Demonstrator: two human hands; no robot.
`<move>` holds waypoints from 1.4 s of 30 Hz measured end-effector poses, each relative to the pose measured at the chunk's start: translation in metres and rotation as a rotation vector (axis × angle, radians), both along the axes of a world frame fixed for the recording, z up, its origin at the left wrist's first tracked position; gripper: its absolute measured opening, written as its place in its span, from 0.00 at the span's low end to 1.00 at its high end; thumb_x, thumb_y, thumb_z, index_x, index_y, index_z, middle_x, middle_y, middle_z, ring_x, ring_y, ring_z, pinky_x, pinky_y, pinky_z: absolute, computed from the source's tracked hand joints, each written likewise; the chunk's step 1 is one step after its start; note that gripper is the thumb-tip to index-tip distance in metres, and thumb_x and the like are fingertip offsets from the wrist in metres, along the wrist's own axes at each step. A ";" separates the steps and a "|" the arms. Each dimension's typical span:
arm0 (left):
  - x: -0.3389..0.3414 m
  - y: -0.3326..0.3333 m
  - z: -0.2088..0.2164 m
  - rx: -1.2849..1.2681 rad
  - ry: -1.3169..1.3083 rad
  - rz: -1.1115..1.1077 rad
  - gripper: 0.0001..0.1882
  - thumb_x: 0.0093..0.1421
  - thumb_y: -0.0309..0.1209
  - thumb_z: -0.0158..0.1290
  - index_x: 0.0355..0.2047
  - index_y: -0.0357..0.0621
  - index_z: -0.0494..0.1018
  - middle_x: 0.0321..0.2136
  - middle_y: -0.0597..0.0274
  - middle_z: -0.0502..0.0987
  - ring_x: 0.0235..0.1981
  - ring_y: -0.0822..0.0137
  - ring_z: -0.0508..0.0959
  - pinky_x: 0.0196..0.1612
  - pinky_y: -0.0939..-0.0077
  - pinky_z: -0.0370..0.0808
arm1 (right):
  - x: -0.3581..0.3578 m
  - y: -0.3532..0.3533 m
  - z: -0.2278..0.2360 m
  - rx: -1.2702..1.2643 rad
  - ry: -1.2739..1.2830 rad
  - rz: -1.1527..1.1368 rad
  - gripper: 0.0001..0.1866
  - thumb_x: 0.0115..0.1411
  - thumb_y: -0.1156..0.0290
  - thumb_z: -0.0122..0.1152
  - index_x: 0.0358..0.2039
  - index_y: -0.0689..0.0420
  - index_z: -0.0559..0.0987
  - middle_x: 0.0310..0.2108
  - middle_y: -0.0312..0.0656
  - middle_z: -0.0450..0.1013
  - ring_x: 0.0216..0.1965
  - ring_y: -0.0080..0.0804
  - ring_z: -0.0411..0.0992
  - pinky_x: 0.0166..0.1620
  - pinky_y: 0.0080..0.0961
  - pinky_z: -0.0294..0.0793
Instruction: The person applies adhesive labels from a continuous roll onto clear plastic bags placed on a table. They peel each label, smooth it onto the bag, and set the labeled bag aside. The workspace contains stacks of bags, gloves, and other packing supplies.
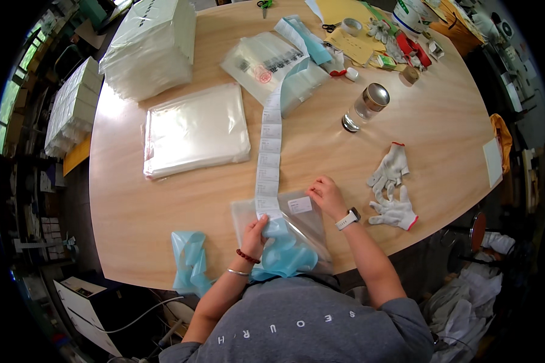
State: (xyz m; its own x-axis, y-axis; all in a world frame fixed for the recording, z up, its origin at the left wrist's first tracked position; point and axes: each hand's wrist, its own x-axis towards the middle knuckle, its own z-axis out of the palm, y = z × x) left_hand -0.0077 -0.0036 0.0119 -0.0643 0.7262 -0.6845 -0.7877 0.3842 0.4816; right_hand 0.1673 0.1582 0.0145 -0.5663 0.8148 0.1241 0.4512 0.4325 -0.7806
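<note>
A strip of white labels [268, 172] on blue backing runs down the table to my left hand [254, 238], whose thumb and fingers are closed on it. Below that hand, the bare blue backing [287, 257] curls in loops near my body. Under the strip lies a clear plastic bag [309, 227], with one white label [300, 205] near its upper right corner. My right hand [327, 196] is beside that label, its fingers pinched together at the bag's corner. Whatever is between those fingertips is hidden.
A flat stack of clear bags [197, 130] lies left, with a taller wrapped stack [154, 48] behind. A lidded glass jar [366, 107] stands right of centre, white gloves [392, 206] nearer. Blue backing [189, 260] hangs over the front edge. Scissors [264, 6] lie far back.
</note>
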 end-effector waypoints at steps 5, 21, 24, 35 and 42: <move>0.001 -0.001 -0.004 0.045 -0.002 0.042 0.09 0.56 0.35 0.47 0.33 0.43 0.70 0.29 0.65 0.74 0.28 0.73 0.75 0.30 0.79 0.73 | -0.003 -0.009 0.008 -0.238 0.034 -0.058 0.04 0.46 0.73 0.57 0.21 0.60 0.74 0.24 0.42 0.68 0.22 0.35 0.66 0.26 0.26 0.66; -0.008 0.008 0.040 0.319 -0.101 0.036 0.16 0.58 0.37 0.43 0.40 0.38 0.66 0.35 0.57 0.73 0.36 0.65 0.74 0.38 0.74 0.72 | -0.013 -0.077 0.016 -0.286 0.057 0.361 0.09 0.53 0.70 0.52 0.23 0.63 0.73 0.29 0.45 0.71 0.31 0.39 0.68 0.34 0.28 0.67; -0.007 0.010 0.028 0.271 -0.155 -0.004 0.14 0.58 0.35 0.44 0.40 0.38 0.67 0.34 0.59 0.73 0.35 0.68 0.73 0.38 0.75 0.72 | -0.015 -0.086 0.013 -0.358 0.233 0.279 0.09 0.55 0.68 0.50 0.28 0.62 0.71 0.27 0.44 0.70 0.27 0.33 0.69 0.32 0.24 0.68; 0.005 0.012 -0.001 0.158 0.041 -0.074 0.13 0.58 0.33 0.44 0.37 0.36 0.69 0.33 0.62 0.73 0.34 0.73 0.72 0.38 0.80 0.68 | -0.023 -0.087 0.029 -0.269 0.221 0.093 0.15 0.49 0.75 0.55 0.40 0.57 0.71 0.22 0.44 0.69 0.24 0.32 0.68 0.30 0.24 0.69; 0.010 0.012 0.003 0.148 0.132 -0.054 0.15 0.57 0.36 0.45 0.37 0.36 0.69 0.32 0.61 0.74 0.33 0.72 0.73 0.37 0.79 0.69 | -0.012 -0.088 0.030 0.061 0.072 0.185 0.12 0.46 0.76 0.56 0.35 0.53 0.76 0.30 0.43 0.70 0.29 0.37 0.68 0.36 0.28 0.68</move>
